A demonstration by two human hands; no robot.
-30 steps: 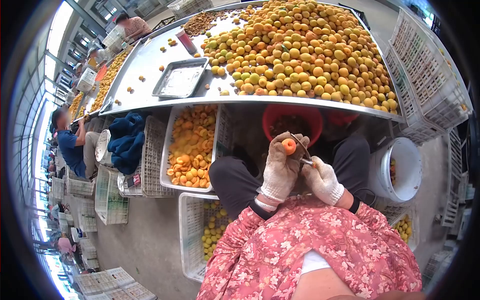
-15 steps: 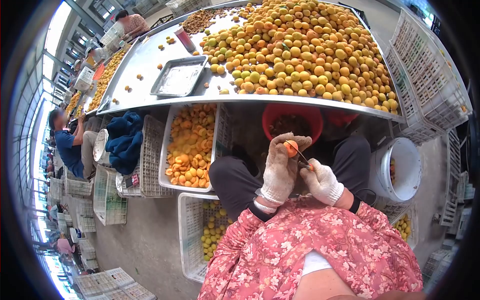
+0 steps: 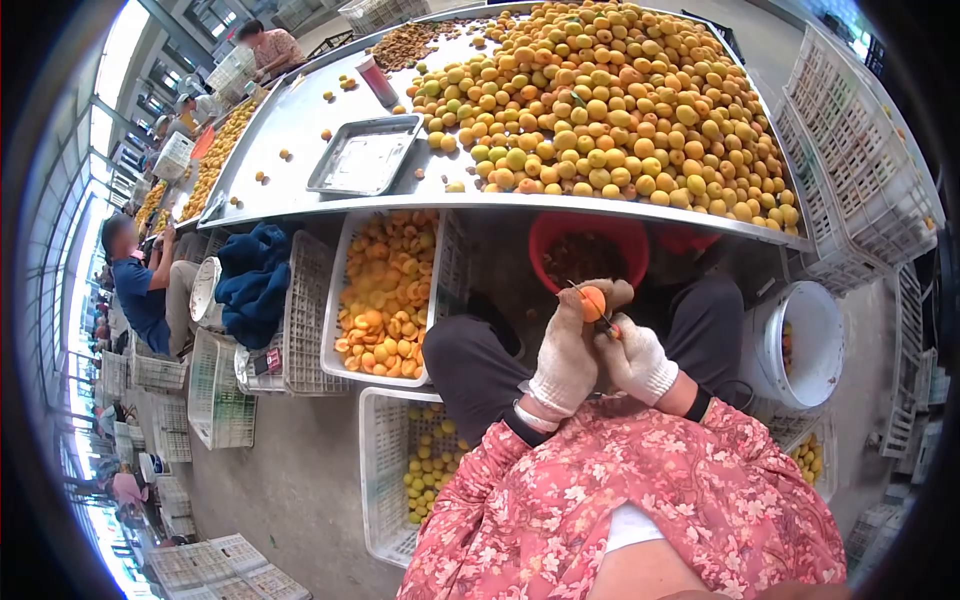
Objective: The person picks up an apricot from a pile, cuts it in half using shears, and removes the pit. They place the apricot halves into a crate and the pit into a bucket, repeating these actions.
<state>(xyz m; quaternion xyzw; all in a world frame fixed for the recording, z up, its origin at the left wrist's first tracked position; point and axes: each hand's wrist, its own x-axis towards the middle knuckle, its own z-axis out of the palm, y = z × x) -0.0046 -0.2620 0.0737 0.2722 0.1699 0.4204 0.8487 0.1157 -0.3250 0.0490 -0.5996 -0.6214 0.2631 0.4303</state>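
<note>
My left hand (image 3: 566,352), in a soiled white knit glove, is closed round an orange apricot (image 3: 593,299) above my lap. Gloved as well, my right hand (image 3: 640,363) grips a small knife (image 3: 612,328) with a reddish handle. Its thin dark blade lies against the apricot. Just beyond both hands is a red basin (image 3: 540,247) with dark brown bits inside. To the left, a white crate (image 3: 332,322) under the table edge holds halved apricots (image 3: 378,325).
A metal table (image 3: 270,190) bears a big heap of whole apricots (image 3: 620,110), a metal tray (image 3: 365,155) and a red cup (image 3: 376,82). A white bucket (image 3: 808,345) stands at right. Another crate (image 3: 378,480) sits by my left leg. A person in blue (image 3: 142,300) sits far left.
The apricot has shifted slightly right and down in my left hand, and the knife has turned steeper against it. The whole view has drifted a little to the right.
</note>
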